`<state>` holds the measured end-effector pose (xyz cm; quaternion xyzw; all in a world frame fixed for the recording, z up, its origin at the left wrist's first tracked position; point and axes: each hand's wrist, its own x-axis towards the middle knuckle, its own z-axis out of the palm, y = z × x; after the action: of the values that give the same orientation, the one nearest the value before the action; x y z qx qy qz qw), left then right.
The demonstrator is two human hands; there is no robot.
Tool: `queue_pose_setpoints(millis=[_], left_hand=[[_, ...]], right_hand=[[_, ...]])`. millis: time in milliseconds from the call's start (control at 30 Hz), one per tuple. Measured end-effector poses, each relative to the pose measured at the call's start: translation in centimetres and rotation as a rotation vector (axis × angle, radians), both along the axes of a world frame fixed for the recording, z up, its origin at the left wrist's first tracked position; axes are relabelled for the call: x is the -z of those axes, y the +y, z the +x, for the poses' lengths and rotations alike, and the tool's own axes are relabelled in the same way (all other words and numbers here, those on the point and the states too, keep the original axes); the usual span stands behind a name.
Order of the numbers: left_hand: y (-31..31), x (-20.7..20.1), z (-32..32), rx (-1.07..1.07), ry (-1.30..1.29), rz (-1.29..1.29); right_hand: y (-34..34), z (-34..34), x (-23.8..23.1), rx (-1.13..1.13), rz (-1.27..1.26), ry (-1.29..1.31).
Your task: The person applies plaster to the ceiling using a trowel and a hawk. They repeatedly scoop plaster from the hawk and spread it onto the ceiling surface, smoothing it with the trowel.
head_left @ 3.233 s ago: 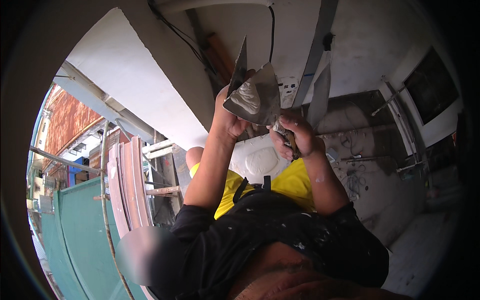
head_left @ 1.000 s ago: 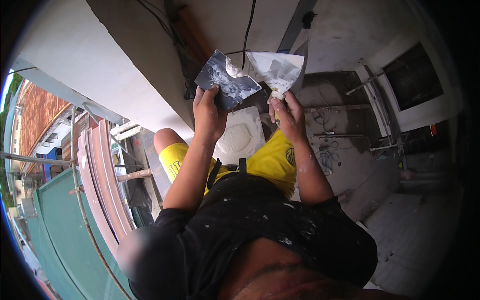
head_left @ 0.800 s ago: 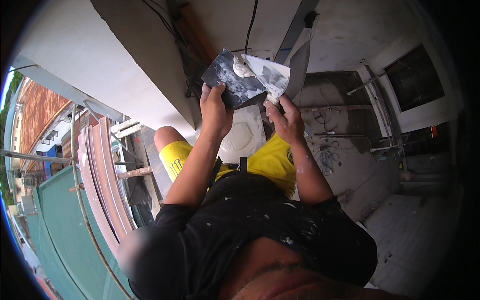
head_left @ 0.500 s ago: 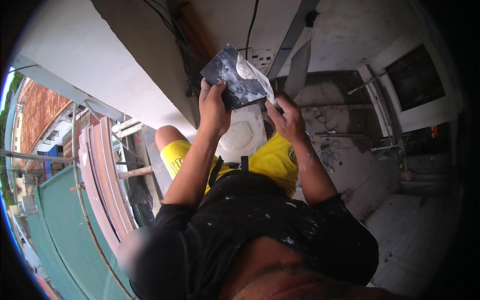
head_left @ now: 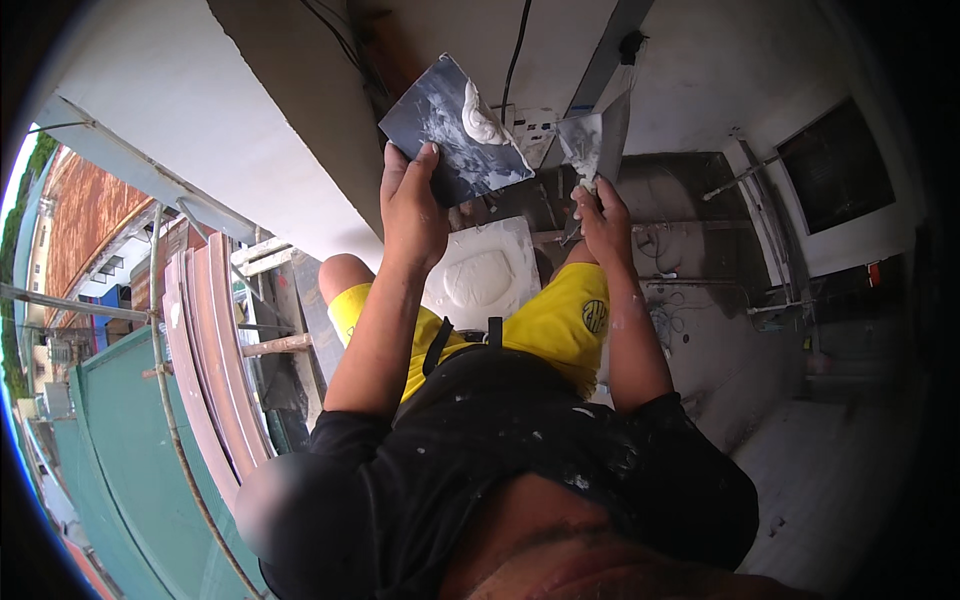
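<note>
My left hand [head_left: 413, 205] grips a dark square board [head_left: 455, 135] by its near left edge, thumb on top. White smears cover the board's face, and a thick lump of white putty [head_left: 482, 117] sits along its right side. My right hand [head_left: 604, 222] is closed round the handle of a putty knife [head_left: 581, 145], whose whitish blade points up and away, apart from the board. Below the board, between my knees, a pale flat sheet [head_left: 515, 240] bears a rounded mound of white putty [head_left: 477, 278].
A white wall edge [head_left: 290, 150] slants down at the left. Beyond it are a thin pole [head_left: 165, 380], pinkish long panels [head_left: 205, 340] and a green sheet [head_left: 120, 430]. Cables [head_left: 665, 310] lie on the floor at right, and a dark window opening [head_left: 835, 165] is in the far right wall.
The putty knife has left the board's right edge and moved right, its blade now upright. The board has shifted slightly left and away, with the putty lump still on it.
</note>
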<state>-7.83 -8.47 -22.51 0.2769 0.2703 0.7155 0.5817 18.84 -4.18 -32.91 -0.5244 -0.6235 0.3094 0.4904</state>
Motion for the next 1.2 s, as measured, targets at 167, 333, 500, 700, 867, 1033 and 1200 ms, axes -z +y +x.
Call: queue_pose_setpoints(millis=[167,333,500,700,867,1033,1200], left_hand=[[1.7,3.2,-2.3,0.029,-0.109,-0.028],[0.9,3.1,-1.4,0.095,-0.074,0.048],[-0.3,3.3,-0.2,0.123,0.086,0.179],[-1.7,4.8,-1.6,0.074,0.715,0.262],[-1.7,5.8,-1.6,0.092,0.773,0.149],[-1.5,3.4,-1.6,0.183,0.005,-0.155],[-1.7,1.9,-1.0,0.207,-0.073,-0.181]], right_hand=[[-4.5,0.8,-6.8,-0.246,-0.305,0.544],[-7.4,-0.3,-7.5,-0.446,-0.49,0.547],[-6.8,-1.5,-5.3,-0.464,-0.499,0.597],[-5.8,-2.3,-6.5,-0.542,-0.447,0.654],[-4.2,-2.8,-9.5,-0.47,-0.296,0.73],[-4.3,-2.2,-7.6,-0.307,0.135,0.207],[-5.9,-3.9,-4.7,-0.178,0.415,-0.109]])
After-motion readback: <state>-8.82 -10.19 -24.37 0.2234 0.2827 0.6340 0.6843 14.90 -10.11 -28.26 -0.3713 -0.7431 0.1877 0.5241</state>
